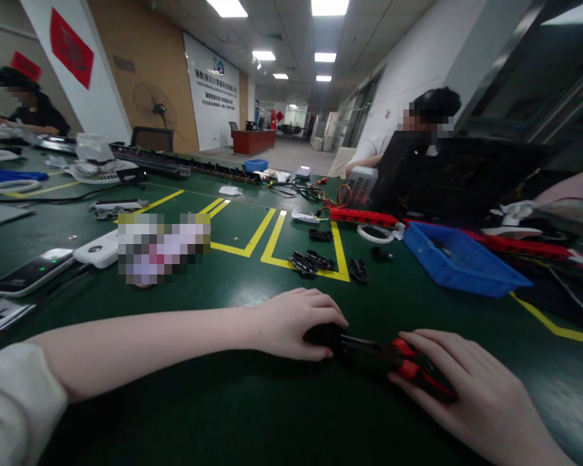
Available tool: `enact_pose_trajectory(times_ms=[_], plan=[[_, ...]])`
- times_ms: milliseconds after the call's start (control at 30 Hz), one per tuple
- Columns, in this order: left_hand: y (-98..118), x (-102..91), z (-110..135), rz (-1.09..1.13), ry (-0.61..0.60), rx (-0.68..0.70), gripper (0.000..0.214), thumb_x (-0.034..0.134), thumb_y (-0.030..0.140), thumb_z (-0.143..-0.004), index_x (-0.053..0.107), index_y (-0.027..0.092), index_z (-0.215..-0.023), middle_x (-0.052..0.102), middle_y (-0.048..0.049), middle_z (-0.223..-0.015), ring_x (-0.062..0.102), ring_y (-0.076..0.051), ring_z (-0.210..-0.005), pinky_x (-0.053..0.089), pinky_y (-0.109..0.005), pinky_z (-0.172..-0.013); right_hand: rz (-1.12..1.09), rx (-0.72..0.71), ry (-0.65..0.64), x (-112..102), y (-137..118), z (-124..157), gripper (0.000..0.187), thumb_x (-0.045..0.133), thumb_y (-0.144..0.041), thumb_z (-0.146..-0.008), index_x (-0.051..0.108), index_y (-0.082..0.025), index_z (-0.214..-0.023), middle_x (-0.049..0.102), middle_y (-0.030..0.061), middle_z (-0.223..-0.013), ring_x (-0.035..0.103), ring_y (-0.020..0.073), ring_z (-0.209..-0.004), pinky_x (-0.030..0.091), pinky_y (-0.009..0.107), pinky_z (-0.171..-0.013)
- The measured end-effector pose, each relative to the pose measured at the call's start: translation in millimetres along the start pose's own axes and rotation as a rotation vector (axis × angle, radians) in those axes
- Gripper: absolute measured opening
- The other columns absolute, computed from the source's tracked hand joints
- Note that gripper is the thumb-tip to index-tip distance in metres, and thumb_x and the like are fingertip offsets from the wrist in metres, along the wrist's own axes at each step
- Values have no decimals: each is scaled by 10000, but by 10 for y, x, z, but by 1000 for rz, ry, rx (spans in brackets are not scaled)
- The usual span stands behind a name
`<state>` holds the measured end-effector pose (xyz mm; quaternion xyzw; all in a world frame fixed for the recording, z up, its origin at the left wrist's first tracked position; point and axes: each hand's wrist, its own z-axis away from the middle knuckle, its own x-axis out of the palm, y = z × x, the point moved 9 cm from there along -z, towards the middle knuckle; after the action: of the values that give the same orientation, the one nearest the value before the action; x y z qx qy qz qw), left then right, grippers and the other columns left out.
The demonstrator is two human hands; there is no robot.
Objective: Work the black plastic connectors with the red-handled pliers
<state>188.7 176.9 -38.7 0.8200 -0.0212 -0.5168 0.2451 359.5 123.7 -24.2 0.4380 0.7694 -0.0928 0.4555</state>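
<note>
My right hand (459, 372) is closed round the red and black handles of a pair of pliers (411, 366), whose jaws point left. My left hand (304, 327) grips a small black part (323, 334) between thumb and fingers. The pliers' tip meets this part at its right side; whether the jaws bite on it is too dark to tell. Beyond my hands, several similar black parts (313, 261) lie around a yellow-taped rectangle on the green table (214, 401). Another black piece (358, 270) lies just right of the tape.
A blue bin (461, 259) stands at right, near a white ring (375, 233) and a red strip (364, 217). White and black devices (29, 272) with cables lie at left. One person (422, 116) sits behind a dark monitor at right, another (39, 110) at far left.
</note>
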Motion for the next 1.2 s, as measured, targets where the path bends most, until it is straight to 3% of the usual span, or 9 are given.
enact_pose_trajectory(times_ms=[133,267,667,1000,1200], plan=[[-129,58,-24,163,9,-29,220,677,252,-884,652,147,-1076,609,-100,-1186,609,-199,-1077,513,-307,-917,-41,30,-13,17,-1,-15,378,602,-474,-876,629,-189,-1123,685,104,-1000,663,220,-827,544,341,-685],[-131,75,1,165,3,-13,143,682,230,-885,675,155,-1007,598,-102,-1184,601,-216,-1085,500,-336,-929,-57,37,-29,36,-19,-22,390,612,-462,-873,621,-195,-1158,683,101,-1025,662,222,-852,546,345,-696],[-142,66,-8,286,-9,-32,140,702,196,-869,687,146,-998,568,-98,-1165,596,-198,-1072,509,-316,-929,-43,-11,-40,60,-70,14,340,614,-333,-887,599,-167,-1183,653,111,-1058,649,211,-881,547,330,-721],[-80,38,-4,345,12,21,112,664,177,-896,675,135,-999,573,-119,-1185,584,-206,-1110,486,-319,-968,-127,6,-79,56,-71,-9,354,605,-403,-890,603,-151,-1138,649,120,-1019,657,198,-823,565,300,-683],[-42,80,-4,497,-73,34,106,668,175,-898,663,154,-1001,592,-117,-1217,595,-207,-1135,467,-321,-1003,-218,-1,-111,66,-82,-15,334,609,-426,-884,593,-170,-1097,646,112,-1004,654,196,-828,562,296,-688]])
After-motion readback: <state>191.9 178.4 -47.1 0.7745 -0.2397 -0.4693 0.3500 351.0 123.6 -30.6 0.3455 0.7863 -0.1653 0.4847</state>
